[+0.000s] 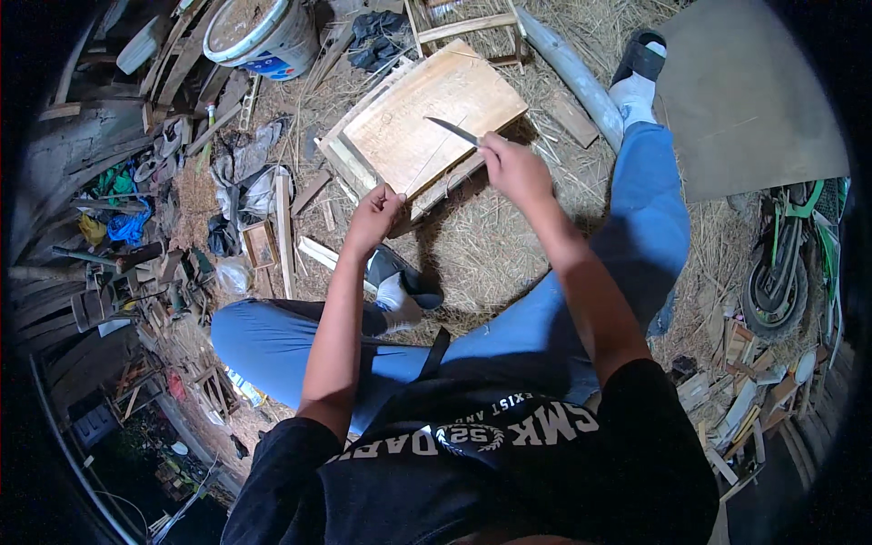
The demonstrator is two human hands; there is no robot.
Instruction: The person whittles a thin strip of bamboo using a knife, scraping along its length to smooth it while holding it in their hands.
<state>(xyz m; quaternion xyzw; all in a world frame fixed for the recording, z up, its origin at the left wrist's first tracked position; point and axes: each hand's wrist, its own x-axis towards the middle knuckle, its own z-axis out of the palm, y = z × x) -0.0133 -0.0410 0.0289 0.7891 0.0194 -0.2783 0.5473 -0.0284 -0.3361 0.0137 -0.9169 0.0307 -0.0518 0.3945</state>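
Observation:
My left hand (375, 218) is closed, pinching the lower end of a thin pale strip (425, 170) between thumb and fingertips. The strip slants up and away to the right. In my right hand (518, 173) is a knife (452, 130) with a dark, narrow, pointed blade aimed left. The blade crosses the strip near its far end; whether they touch I cannot tell. Both are over a thick, pale wooden board (409, 100), which rests on other wood in front of me.
A dirty white bucket (263, 41) stands far left, near scrap wood and bags. A small wooden frame (468, 25) and a grey pole (572, 77) lie beyond the board. At right are a flat grey sheet (754, 100) and a wheel (775, 295). Straw covers the floor.

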